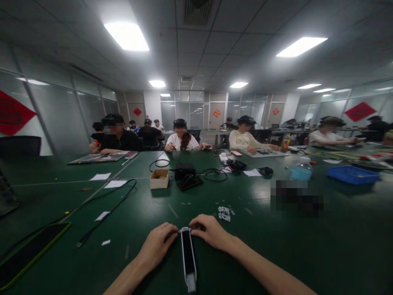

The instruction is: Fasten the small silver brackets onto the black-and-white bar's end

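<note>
A long, narrow, silver-edged piece with a black middle (188, 250) lies lengthwise on the green table in front of me, its grey block-like end nearest me. At its far end, my left hand (161, 241) pinches the left corner with thumb and fingers; a ring shows on one finger. Opposite it, my right hand (210, 230) has its fingers curled and closed on the right corner. Whether a small part sits between the fingertips is too small to tell. Just beyond my right hand lie small silver metal brackets (224, 213) with several tiny loose parts around them.
Farther back stand a small cardboard box (159, 179), a black boxy device (184, 170) and cables. A blue tray (353, 175) and a clear container of blue liquid (301, 170) are at right. A green-edged black mat (32, 254) lies left. Several people sit across the table.
</note>
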Motion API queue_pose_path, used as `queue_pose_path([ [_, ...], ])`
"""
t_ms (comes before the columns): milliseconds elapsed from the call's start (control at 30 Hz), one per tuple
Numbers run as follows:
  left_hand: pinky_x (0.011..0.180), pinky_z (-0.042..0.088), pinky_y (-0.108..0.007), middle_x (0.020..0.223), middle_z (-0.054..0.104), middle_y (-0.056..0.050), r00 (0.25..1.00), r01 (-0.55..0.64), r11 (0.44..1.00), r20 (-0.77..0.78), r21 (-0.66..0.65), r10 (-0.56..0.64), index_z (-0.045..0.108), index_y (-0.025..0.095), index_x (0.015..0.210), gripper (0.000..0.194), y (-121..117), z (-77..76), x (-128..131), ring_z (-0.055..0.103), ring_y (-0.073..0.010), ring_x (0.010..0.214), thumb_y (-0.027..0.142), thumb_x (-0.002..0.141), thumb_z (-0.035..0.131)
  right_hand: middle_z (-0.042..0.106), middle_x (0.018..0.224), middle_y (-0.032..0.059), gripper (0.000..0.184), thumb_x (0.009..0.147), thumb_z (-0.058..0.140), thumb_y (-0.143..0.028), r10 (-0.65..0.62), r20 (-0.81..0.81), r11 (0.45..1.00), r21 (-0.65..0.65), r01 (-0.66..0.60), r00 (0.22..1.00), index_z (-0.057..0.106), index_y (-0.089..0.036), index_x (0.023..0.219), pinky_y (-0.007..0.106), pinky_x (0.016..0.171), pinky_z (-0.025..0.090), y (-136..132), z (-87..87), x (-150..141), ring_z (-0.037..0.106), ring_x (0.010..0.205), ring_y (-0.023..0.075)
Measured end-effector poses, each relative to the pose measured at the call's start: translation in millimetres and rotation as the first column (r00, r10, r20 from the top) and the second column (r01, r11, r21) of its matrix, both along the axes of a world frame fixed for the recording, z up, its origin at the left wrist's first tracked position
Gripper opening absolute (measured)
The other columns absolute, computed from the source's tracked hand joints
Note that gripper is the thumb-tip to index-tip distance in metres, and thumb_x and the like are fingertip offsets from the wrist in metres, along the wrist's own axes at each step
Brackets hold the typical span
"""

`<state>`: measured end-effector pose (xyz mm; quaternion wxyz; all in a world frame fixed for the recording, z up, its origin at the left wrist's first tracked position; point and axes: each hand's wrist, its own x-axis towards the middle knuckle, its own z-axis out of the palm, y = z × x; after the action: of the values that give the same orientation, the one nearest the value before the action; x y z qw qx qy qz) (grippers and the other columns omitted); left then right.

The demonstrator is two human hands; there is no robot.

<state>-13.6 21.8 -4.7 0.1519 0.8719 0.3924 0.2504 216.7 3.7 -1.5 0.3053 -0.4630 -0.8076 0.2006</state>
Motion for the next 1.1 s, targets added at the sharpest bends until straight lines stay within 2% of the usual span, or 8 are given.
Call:
queue_pose_path([
  [100,0.073,0.047,-0.027,0.087,0.065,-0.002,0.999,0.048,0.999,-0.002,0.011,-0.048,0.063,0.021,0.092,0.016,3,-1.9,1,0.061,-0.0169,0.081,0.021,0.089,0.047,0.065,0.092,0.0035,0.016,0.083,0.063,-0.023,0.008,0.049,0.998,0.069,-0.012,0.999,0.065,-0.019,0.097,0.026,0.077,0.047,1,-0.4,0,0.059,0.085,0.0155],
  [267,0.072,0.048,-0.027,0.086,0.065,-0.002,0.999,0.029,0.999,-0.027,0.025,-0.028,0.063,0.021,0.092,0.015,5,-5.1,0,0.062,-0.0173,0.080,0.022,0.088,0.048,0.066,0.093,0.0054,0.014,0.087,0.058,-0.024,0.085,0.176,0.974,0.192,-0.119,0.981,0.063,-0.017,0.098,0.028,0.080,0.046,2,0.2,-1,0.058,0.088,0.0168],
  [433,0.072,0.049,-0.027,0.089,0.066,-0.002,1.000,0.018,0.999,-0.021,0.027,-0.017,0.063,0.021,0.094,0.016,4,-2.4,1,0.062,-0.0171,0.080,0.021,0.088,0.048,0.064,0.103,0.0080,0.027,0.085,0.061,-0.031,0.076,0.307,0.950,0.267,-0.163,0.949,0.060,-0.016,0.108,0.032,0.081,0.045,2,10.2,10,0.056,0.094,0.0198],
  [600,0.074,0.050,-0.029,0.093,0.066,-0.002,0.999,0.042,0.999,-0.017,-0.007,-0.042,0.063,0.021,0.097,0.017,3,1.7,-1,0.062,-0.0176,0.083,0.023,0.089,0.048,0.064,0.101,0.0088,0.019,0.091,0.049,-0.021,-0.196,0.376,0.915,0.402,0.031,0.906,0.063,-0.017,0.103,0.035,0.081,0.043,14,28.0,65,0.056,0.092,0.0200],
  [700,0.073,0.050,-0.029,0.095,0.065,-0.002,0.999,0.052,0.998,-0.011,-0.023,-0.052,0.063,0.021,0.098,0.018,2,3.8,-2,0.062,-0.0176,0.083,0.024,0.089,0.047,0.064,0.097,0.0082,0.018,0.088,0.050,-0.018,-0.327,0.456,0.923,0.341,0.176,0.828,0.066,-0.019,0.096,0.034,0.080,0.043,21,34.0,105,0.056,0.092,0.0208],
  [800,0.072,0.051,-0.030,0.094,0.065,-0.003,0.999,0.048,0.998,-0.018,-0.037,-0.048,0.063,0.021,0.097,0.019,2,4.4,-2,0.062,-0.0179,0.082,0.025,0.088,0.048,0.065,0.092,0.0064,0.016,0.085,0.054,-0.018,-0.298,0.538,0.954,0.189,0.232,0.788,0.068,-0.022,0.092,0.031,0.079,0.043,22,33.7,129,0.057,0.090,0.0205],
  [933,0.073,0.050,-0.030,0.096,0.065,-0.003,0.999,0.049,0.998,-0.019,-0.039,-0.049,0.062,0.021,0.100,0.020,3,2.0,-3,0.062,-0.0179,0.083,0.026,0.089,0.046,0.065,0.094,0.0058,0.016,0.083,0.057,-0.023,-0.215,0.580,0.972,0.046,0.232,0.786,0.069,-0.024,0.094,0.031,0.078,0.043,22,29.3,131,0.058,0.090,0.0210],
  [1100,0.071,0.050,-0.029,0.094,0.065,-0.003,0.999,0.042,0.999,-0.030,-0.022,-0.042,0.062,0.021,0.100,0.018,4,0.1,-3,0.062,-0.0172,0.080,0.024,0.089,0.047,0.067,0.096,0.0055,0.017,0.083,0.056,-0.021,-0.212,0.611,0.960,-0.017,0.281,0.763,0.069,-0.022,0.094,0.028,0.079,0.043,25,24.6,124,0.060,0.092,0.0201],
])
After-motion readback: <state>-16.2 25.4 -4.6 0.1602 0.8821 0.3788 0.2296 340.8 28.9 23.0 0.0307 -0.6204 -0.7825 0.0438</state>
